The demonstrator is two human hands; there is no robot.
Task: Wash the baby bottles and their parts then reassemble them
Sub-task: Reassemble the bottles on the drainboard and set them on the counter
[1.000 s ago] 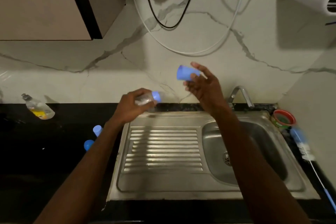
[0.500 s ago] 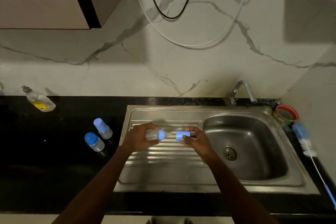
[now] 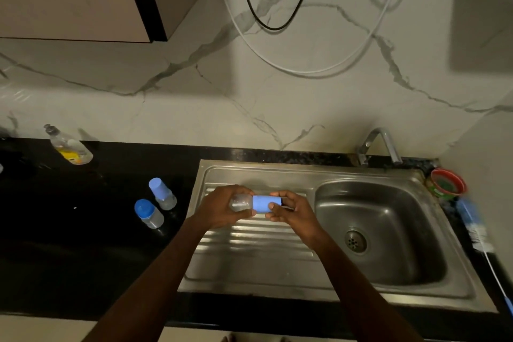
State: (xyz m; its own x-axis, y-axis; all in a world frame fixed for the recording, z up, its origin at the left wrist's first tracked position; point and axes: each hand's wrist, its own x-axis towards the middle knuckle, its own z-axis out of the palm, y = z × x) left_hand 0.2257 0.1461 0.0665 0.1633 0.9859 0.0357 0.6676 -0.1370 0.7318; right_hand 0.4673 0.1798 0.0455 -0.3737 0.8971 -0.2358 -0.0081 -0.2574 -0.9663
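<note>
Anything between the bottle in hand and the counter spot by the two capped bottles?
Nothing visible. The bottle sits over the drainboard in both hands; only bare black counter lies between it and the two capped bottles.

Baby bottles: you have three; one lies sideways in your fingers (image 3: 270, 207), capped in blue (image 3: 263, 203), and two stand capped on the worktop (image 3: 83, 230) to the left of your fingers (image 3: 162, 193) (image 3: 149, 214).
Hands: two, your left hand (image 3: 222, 208) and right hand (image 3: 294, 211), both on the held bottle.
Soap bottles: one (image 3: 68, 146), far left of your fingers.
Bottle brushes: one (image 3: 476, 228), well right of your fingers.
Taps: one (image 3: 379, 144), beyond your right fingers.
Small red-rimmed tubs: one (image 3: 447, 183), right of your fingers.
</note>
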